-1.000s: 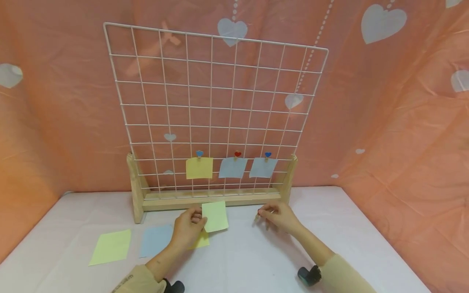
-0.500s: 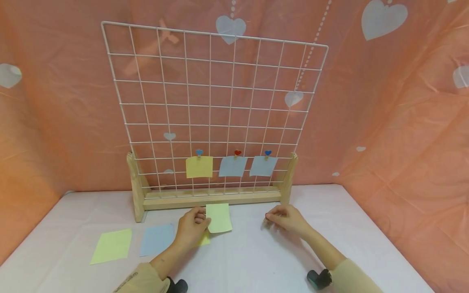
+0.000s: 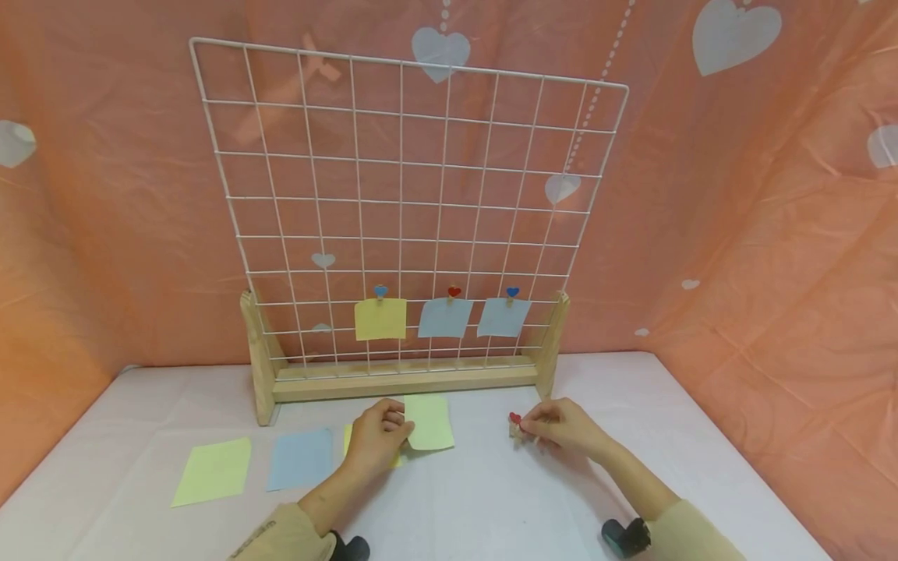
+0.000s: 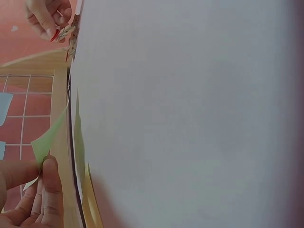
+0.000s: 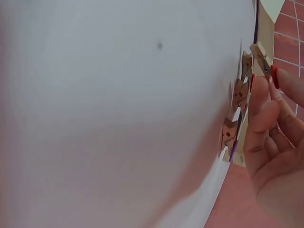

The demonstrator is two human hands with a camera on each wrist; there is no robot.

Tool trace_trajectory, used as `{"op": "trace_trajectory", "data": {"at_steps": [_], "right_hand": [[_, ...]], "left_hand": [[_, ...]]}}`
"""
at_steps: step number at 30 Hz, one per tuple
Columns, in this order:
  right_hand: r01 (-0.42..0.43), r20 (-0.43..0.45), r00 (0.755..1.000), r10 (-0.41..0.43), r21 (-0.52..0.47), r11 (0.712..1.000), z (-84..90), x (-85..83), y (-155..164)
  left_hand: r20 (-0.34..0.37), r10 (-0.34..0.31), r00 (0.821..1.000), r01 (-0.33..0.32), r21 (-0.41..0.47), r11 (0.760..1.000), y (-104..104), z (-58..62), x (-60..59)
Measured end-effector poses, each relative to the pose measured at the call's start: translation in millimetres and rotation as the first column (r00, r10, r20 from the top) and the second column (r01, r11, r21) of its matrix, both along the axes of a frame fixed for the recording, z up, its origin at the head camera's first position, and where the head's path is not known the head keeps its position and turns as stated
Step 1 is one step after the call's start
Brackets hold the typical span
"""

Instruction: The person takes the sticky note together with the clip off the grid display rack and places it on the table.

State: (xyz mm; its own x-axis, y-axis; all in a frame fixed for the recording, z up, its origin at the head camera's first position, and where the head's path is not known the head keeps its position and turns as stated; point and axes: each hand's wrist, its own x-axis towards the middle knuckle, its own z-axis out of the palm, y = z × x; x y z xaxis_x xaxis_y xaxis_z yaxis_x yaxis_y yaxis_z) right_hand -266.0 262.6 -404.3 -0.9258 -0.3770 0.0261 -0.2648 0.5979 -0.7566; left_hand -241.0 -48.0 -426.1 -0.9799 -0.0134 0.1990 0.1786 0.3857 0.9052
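Observation:
My left hand (image 3: 379, 438) pinches a pale green paper note (image 3: 429, 422) by its left edge, above the table. In the left wrist view the note bends between thumb and fingers. A mini wooden clothespin (image 5: 261, 58) with a red heart is pinched by my right hand (image 3: 567, 425), its legs pointing away from the fingertips. Several more small clothespins (image 5: 230, 133) lie on the table close by that hand. Under my left hand, a yellow note (image 3: 348, 436) is mostly hidden.
A white wire grid (image 3: 421, 164) stands upright in a wooden base (image 3: 407, 385) behind the hands. Clipped low on it are a yellow note (image 3: 380, 321) and two blue notes (image 3: 445, 319). A green note (image 3: 213, 472) and a blue note (image 3: 300, 460) lie at left.
My left hand has moved a little right with the green note, showing more of the yellow one. My right hand has shifted right and slightly nearer, and the clothespin's red heart now shows clearly.

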Motion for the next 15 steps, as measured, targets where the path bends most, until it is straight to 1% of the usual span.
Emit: {"op": "trace_trajectory", "data": {"at_steps": [4, 10, 15], "right_hand": [[-0.006, 0.003, 1.0, 0.005, 0.028, 1.0, -0.2, -0.1, 3.6], [-0.021, 0.055, 0.998, 0.018, 0.057, 0.998, -0.3, -1.0, 5.7], [-0.031, 0.088, 0.996, 0.025, 0.069, 0.997, 0.7, 0.0, 4.3]], "left_hand": [[0.007, -0.018, 1.0, 0.018, 0.016, 1.0, 3.0, -1.6, -0.9], [0.023, -0.049, 0.999, 0.049, 0.025, 0.998, 6.2, -2.8, -1.5], [0.077, -0.041, 0.996, 0.041, 0.002, 0.999, 8.1, -2.0, -1.9]]}}
